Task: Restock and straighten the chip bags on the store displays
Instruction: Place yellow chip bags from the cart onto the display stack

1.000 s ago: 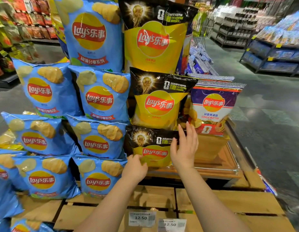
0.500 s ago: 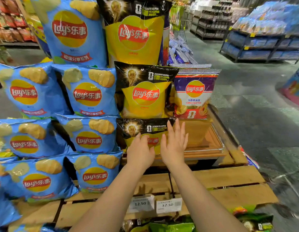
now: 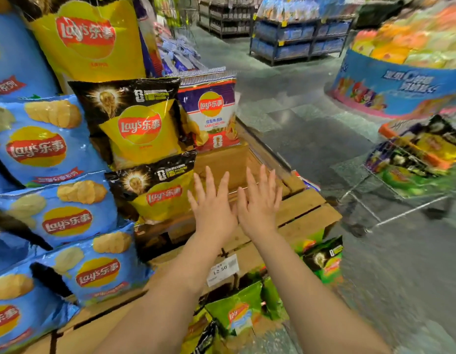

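My left hand (image 3: 213, 209) and right hand (image 3: 260, 204) are raised side by side in front of me, palms away, fingers straight and spread, thumbs almost meeting; neither holds anything. Just left of my left hand leans the lowest yellow bag (image 3: 158, 186), black-topped, tilted on the wooden stand (image 3: 296, 208); I cannot tell whether my little finger touches its edge. Above it sits a second yellow bag (image 3: 135, 123) of the same kind, upright, and above that a much larger yellow one (image 3: 89, 39) reaching the top of the view. Beside the second yellow bag, to its right, stands a purple bag (image 3: 211, 111), resting on a bare wooden crate (image 3: 225, 162) that lies behind my fingertips. Left of the yellow column, blue bags (image 3: 43, 144) are stacked in overlapping rows down to the pallet boards. Under my forearms a price tag (image 3: 223, 269) reading 12.50 hangs on the front of the stand, and green bags (image 3: 237, 310) lie below it by the floor, with another green bag (image 3: 324, 261) off to the right. Farther right, well apart from the stand, a wire cart (image 3: 413, 180) holds mixed bags, blurred. Beyond it is a round blue display (image 3: 395, 88) heaped with bright packs, and dark shelving (image 3: 298, 39) lines the back aisle.
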A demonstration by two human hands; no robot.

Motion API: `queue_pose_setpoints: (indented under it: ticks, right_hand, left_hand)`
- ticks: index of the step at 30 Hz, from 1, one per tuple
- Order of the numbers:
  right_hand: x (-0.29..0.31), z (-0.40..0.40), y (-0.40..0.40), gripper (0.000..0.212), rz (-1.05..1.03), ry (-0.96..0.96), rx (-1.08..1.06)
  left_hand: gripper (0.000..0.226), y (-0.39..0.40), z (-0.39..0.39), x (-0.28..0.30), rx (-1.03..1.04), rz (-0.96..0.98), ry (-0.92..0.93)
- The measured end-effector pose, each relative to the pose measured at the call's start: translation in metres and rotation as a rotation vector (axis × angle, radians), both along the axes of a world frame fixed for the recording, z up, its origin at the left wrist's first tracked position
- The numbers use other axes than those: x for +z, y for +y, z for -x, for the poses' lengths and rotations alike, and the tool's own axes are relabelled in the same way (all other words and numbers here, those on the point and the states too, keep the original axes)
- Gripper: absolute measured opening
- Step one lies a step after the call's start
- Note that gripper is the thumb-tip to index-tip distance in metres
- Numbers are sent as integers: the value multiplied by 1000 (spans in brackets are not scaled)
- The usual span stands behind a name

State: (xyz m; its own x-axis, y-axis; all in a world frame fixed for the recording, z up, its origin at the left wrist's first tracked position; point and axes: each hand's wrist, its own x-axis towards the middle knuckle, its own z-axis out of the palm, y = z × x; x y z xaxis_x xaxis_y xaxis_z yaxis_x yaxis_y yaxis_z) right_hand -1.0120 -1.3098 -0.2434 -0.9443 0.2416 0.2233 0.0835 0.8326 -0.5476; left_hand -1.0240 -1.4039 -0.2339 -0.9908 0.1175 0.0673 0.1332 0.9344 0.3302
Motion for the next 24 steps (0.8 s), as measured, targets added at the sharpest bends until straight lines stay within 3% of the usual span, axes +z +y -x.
queue_pose_setpoints:
  ticks: [7,12,17,24]
  right_hand:
    - [8,-61,108,52,-6,-33,-148]
    - [1,-124,216,68,-117,-123,-293]
    - [-3,-185,311,59,-236,-261,-390]
    - [-15,-219,407,59,-174,-346,-508]
  left_hand:
    - [72,107,-45,13,-171,21,41]
    - [76,212,-92,4,-261,85,21]
    - [81,306,-133,-3,-353,132,-16]
    - [83,411,-150,-16,-511,213,-43]
